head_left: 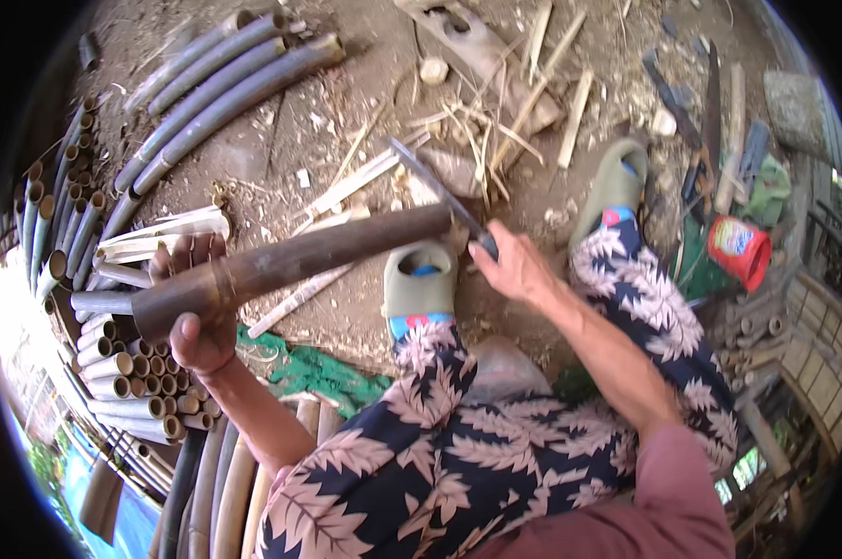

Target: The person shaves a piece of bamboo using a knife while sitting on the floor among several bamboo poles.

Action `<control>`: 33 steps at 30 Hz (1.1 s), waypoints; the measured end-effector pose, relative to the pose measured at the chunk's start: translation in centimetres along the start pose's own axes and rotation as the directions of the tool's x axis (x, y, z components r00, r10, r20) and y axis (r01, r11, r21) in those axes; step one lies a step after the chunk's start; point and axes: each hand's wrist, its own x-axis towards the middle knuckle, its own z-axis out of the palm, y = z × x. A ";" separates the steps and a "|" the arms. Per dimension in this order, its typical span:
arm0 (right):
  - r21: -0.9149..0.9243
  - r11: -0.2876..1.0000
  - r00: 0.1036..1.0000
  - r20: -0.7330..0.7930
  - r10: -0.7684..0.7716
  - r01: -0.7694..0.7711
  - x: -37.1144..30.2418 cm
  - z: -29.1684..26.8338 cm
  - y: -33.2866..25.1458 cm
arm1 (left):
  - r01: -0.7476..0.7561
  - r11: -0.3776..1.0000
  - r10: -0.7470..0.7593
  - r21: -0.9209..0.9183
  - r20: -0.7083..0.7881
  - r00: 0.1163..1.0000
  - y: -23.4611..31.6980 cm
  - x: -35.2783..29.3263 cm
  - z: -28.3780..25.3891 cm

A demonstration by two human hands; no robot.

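A dark brown bamboo tube (318,256) slants across in front of me, its wide end at the left and its narrower end at the right. My left hand (206,347) is closed around the wide end, thumb on the near side and fingertips on the far side. In my right hand (521,267) is a knife (435,184), gripped by its dark handle. Its long blade points away and to the left, passing right by the tube's narrow end. Whether blade and bamboo touch I cannot tell.
Bamboo poles (244,107) lie at the far left, with stacked cut tubes (132,382) nearer. Split strips (509,116) and shavings litter the dirt ahead. A red container (740,250), a green cloth (768,191) and a saw (712,112) are at the right. My clogs (423,284) stand below the work.
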 end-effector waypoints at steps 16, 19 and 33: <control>0.004 0.996 0.995 -0.056 -0.087 0.087 0.2 -1.1 -3.0 | -0.163 0.985 0.173 0.056 -0.351 0.920 -0.1 0.3 1.3; 0.068 0.879 0.815 -0.413 -0.406 0.472 -1.2 -1.5 -6.7 | -0.151 0.988 0.151 0.024 -0.271 0.950 0.0 -0.4 0.1; -0.011 0.959 0.925 -0.262 -0.276 0.284 -0.2 0.4 -3.3 | -0.107 0.991 0.121 -0.079 0.203 0.972 1.3 -0.3 -2.8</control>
